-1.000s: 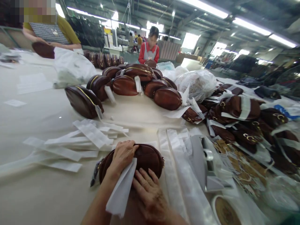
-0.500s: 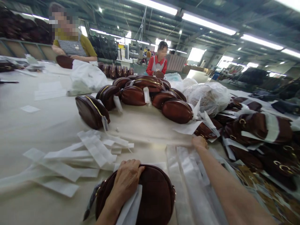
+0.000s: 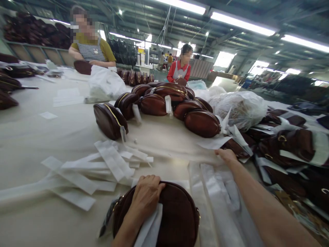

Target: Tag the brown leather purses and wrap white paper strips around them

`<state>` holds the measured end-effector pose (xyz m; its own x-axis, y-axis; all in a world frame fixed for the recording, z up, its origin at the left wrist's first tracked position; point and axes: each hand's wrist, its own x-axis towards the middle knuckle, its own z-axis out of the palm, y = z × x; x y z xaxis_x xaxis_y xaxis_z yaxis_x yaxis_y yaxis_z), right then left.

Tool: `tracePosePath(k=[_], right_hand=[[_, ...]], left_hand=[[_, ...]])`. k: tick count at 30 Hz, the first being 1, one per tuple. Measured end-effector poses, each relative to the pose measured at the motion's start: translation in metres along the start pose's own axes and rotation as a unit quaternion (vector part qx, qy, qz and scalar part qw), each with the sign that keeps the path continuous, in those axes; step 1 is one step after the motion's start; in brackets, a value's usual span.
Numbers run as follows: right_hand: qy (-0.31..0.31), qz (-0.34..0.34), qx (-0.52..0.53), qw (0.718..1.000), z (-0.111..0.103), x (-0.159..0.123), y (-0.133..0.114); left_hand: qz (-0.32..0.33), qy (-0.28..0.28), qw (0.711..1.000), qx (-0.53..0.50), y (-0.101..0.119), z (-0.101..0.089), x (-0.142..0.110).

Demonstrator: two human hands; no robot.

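My left hand [image 3: 147, 192] grips the top edge of a round dark brown leather bag [image 3: 177, 214] that stands upright at the bottom of the view. A folded white paper strip [image 3: 151, 224] lies against the bag's face beside my wrist. A dark wrapped zip pull [image 3: 106, 219] hangs at its left side. My right hand [image 3: 227, 156] reaches far forward, its fingers drawn together at the edge of a white paper sheet [image 3: 214, 142], near a brown bag [image 3: 238, 147]. Whatever its fingertips hold is too small to make out.
Loose white paper strips [image 3: 113, 161] lie left of the bag; clear plastic sleeves [image 3: 216, 202] lie right. Finished-looking brown bags [image 3: 154, 104] stand in an arc beyond. More bags [image 3: 290, 147] pile up at right. Two co-workers [image 3: 95, 51] are across the table.
My view has swung slightly left, so everything sits further right. My left hand keeps its grip on the bag. My right hand stays by the paper sheet, its fingers slightly shifted.
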<state>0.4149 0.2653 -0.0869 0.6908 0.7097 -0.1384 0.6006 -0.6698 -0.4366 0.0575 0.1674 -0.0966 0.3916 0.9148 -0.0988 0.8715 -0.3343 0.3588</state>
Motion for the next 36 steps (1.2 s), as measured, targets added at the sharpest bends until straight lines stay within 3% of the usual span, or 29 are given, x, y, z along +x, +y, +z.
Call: tracePosePath(k=[6,11,14,18,21,24,29,36], right_hand=[[-0.084,-0.011,0.112,0.99,-0.04,-0.067,-0.011],[-0.177,-0.063,0.175,0.967,-0.067,-0.167,0.011],[-0.227,-0.172,0.211,0.935,-0.058,-0.236,0.05],[-0.168,-0.385,0.133,0.897,-0.036,-0.3,0.111],[-0.131,-0.488,0.081,0.859,-0.024,-0.313,0.141],[-0.097,-0.54,0.037,0.835,-0.019,-0.307,0.148],[-0.087,-0.551,0.027,0.83,-0.012,-0.303,0.127],[-0.084,-0.541,0.034,0.836,0.022,-0.309,0.088]], left_hand=[[0.006,0.024,1.0,-0.002,-0.001,-0.003,-0.003],[0.016,0.019,1.0,0.01,-0.002,-0.005,-0.005],[0.027,-0.006,0.999,0.024,-0.005,-0.006,-0.005],[0.055,-0.058,0.996,0.048,-0.01,-0.005,0.001],[0.073,-0.078,0.992,0.071,-0.011,-0.006,0.005],[0.081,-0.086,0.989,0.091,-0.008,-0.009,0.006],[0.082,-0.091,0.987,0.106,-0.005,-0.013,0.006],[0.072,-0.091,0.987,0.109,-0.003,-0.014,0.007]])
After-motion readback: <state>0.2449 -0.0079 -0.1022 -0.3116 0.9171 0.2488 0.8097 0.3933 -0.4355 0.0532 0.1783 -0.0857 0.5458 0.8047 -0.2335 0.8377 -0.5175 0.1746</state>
